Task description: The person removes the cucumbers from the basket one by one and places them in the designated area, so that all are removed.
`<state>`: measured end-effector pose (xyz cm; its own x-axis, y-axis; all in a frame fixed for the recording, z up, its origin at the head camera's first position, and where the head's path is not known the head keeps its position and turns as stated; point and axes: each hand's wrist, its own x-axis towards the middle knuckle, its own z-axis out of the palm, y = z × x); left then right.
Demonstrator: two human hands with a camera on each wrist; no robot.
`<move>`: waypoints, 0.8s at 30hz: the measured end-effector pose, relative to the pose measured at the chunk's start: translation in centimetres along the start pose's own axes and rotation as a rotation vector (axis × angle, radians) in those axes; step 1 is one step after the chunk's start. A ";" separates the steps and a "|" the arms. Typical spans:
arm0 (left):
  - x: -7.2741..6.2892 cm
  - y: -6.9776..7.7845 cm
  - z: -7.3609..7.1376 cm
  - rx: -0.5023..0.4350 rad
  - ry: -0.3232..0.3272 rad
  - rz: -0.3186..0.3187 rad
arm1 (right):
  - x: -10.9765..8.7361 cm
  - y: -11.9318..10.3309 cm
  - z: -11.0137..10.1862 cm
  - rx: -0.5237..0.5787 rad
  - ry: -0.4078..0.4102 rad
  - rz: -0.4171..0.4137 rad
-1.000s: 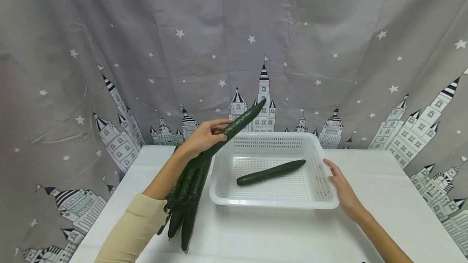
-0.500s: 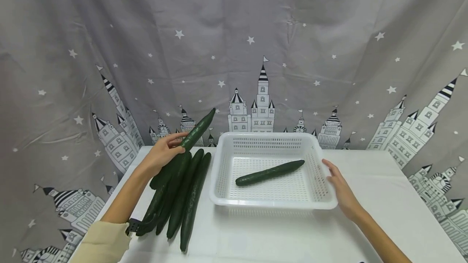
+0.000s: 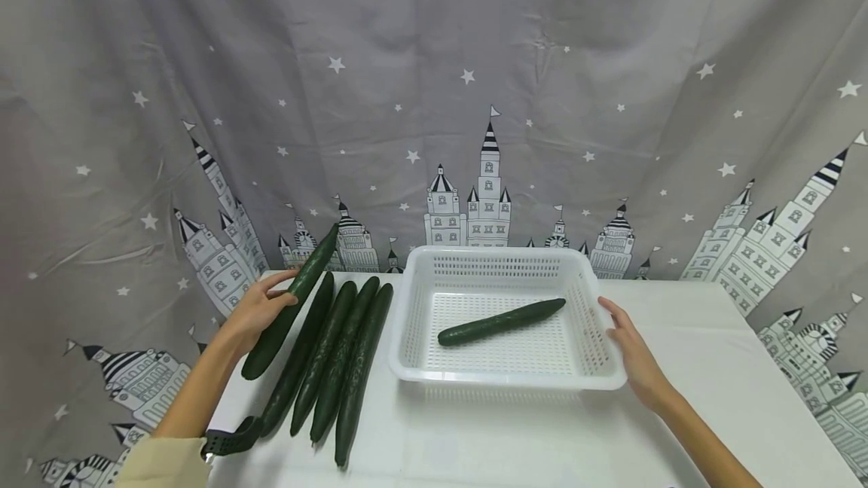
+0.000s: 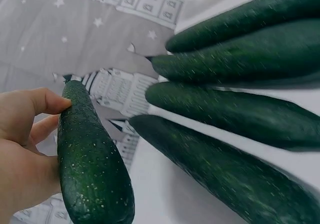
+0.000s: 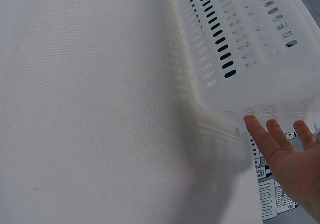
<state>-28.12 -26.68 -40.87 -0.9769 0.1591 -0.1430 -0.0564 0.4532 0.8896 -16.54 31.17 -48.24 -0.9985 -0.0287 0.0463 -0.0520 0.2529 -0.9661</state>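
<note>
My left hand (image 3: 258, 316) pinches a long dark green cucumber (image 3: 279, 326) between thumb and fingers, tilted with its thin end up, at the left of the table. Close by in the left wrist view, several more cucumbers (image 4: 225, 106) lie side by side to the right of the held cucumber (image 4: 95, 159). A white perforated plastic basket (image 3: 508, 380) stands at the middle, with a single cucumber (image 3: 502, 322) lying slantwise on its floor. Against the basket's right outer wall rest the fingertips of my right hand (image 3: 640, 360); in the right wrist view its fingers (image 5: 262, 139) look extended.
A white cloth-covered table (image 3: 488, 443) lies under everything. Behind it hangs a grey curtain (image 3: 542, 96) printed with castles and stars, close to the table's back edge. A dark band (image 3: 233, 437) circles my left wrist.
My left hand has carried the cucumber leftwards and lower, from beside the basket's back left corner across to the left of the row. My right hand and the basket have stayed in place.
</note>
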 end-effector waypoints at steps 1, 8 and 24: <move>0.0 -0.4 -0.1 -0.010 0.008 -0.018 | 0.0 0.0 0.0 -0.004 0.000 -0.002; -0.1 -3.2 -0.3 -0.032 0.079 -0.077 | -0.1 0.0 0.0 -0.025 0.001 -0.009; 0.2 -7.8 0.3 -0.102 0.113 -0.155 | 0.0 0.1 -0.1 -0.036 -0.002 -0.008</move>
<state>-27.78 -29.91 -47.92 -0.9715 -0.0079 -0.2369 -0.2227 0.3724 0.9010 -16.50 31.29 -48.35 -0.9980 -0.0325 0.0533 -0.0604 0.2871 -0.9560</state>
